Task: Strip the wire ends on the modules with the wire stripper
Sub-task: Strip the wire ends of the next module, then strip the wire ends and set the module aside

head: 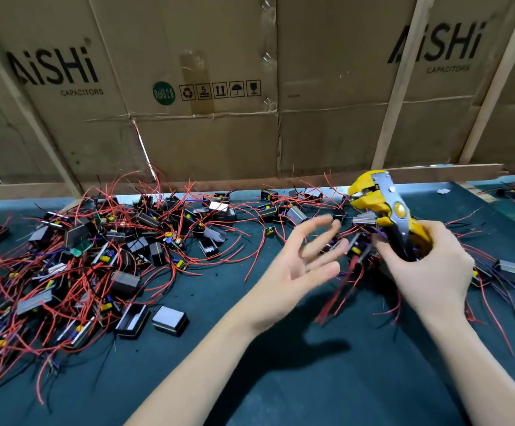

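A worker's right hand (428, 265) grips the handles of a yellow wire stripper (385, 210), its head raised and pointing toward the far edge of the green-topped table (281, 379), while the left hand (299, 265) hangs just beside it, palm up, fingers spread wide and holding nothing. Whether a wire sits in the stripper's mouth cannot be told; the area is blurred. Under and just beyond both hands lies a small cluster of modules (364, 221) with red leads (336, 299) trailing toward the near edge. A far larger heap (96, 256) of black-cased modules and tangled red wire covers the table's left side, reaching its far edge below a wall of flattened cardboard cartons (188, 87). The likely trouble from here is the tangle itself: lifting one module could drag its neighbours along, and a lead fed in crooked might be nicked or cut short rather than cleanly stripped.
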`<state>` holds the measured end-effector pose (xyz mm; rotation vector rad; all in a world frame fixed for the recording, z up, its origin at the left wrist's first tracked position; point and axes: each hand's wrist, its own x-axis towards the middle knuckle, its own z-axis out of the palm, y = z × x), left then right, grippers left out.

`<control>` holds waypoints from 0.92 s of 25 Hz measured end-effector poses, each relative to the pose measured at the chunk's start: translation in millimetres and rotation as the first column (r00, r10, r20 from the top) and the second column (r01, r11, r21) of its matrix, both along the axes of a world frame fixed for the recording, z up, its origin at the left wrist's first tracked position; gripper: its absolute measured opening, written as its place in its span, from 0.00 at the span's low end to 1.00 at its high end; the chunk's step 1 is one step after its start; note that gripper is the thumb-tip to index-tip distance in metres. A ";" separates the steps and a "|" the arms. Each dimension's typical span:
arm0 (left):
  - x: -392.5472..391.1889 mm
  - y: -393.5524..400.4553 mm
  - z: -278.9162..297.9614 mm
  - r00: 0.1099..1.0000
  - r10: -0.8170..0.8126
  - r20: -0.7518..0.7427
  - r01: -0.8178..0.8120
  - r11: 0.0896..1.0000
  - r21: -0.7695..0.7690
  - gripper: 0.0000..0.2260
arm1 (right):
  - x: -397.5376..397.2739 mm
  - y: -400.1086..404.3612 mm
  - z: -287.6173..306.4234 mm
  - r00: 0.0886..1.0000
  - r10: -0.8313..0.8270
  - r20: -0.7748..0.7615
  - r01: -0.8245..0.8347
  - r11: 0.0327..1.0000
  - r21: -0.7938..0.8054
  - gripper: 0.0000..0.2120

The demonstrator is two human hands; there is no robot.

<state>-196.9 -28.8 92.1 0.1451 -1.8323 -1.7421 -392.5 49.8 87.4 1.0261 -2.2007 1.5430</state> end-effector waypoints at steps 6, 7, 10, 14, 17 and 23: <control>54.5 -48.7 8.6 0.699 0.715 0.009 -0.711 0.697 -0.097 0.19 | -5.7 2.3 5.8 0.942 0.258 0.213 -0.204 0.948 -0.244 0.14; 71.2 -58.0 11.4 0.522 0.851 -0.048 -0.851 0.517 -0.087 0.16 | -4.0 2.5 8.2 0.876 0.406 0.258 -0.317 0.890 -0.327 0.11; 117.6 -77.9 14.1 0.031 0.992 -0.125 -0.997 0.023 -0.068 0.12 | 1.8 5.8 13.4 0.456 0.825 0.334 -0.639 0.564 -0.523 0.07; 139.8 -90.8 1.0 -0.059 0.997 0.054 -0.940 -0.037 -0.341 0.06 | 5.9 9.9 12.7 0.058 0.826 0.560 -0.814 0.364 -0.453 0.18; 130.2 -89.7 -8.4 -0.015 0.984 0.179 -0.809 0.093 -0.580 0.05 | 11.6 6.2 6.8 0.358 0.727 0.585 -0.818 0.547 -0.179 0.13; 131.7 -93.7 -15.0 -0.086 0.959 0.269 -0.533 0.184 -0.826 0.15 | 17.7 -6.1 -3.9 0.541 0.576 0.613 -0.576 0.785 -0.230 0.25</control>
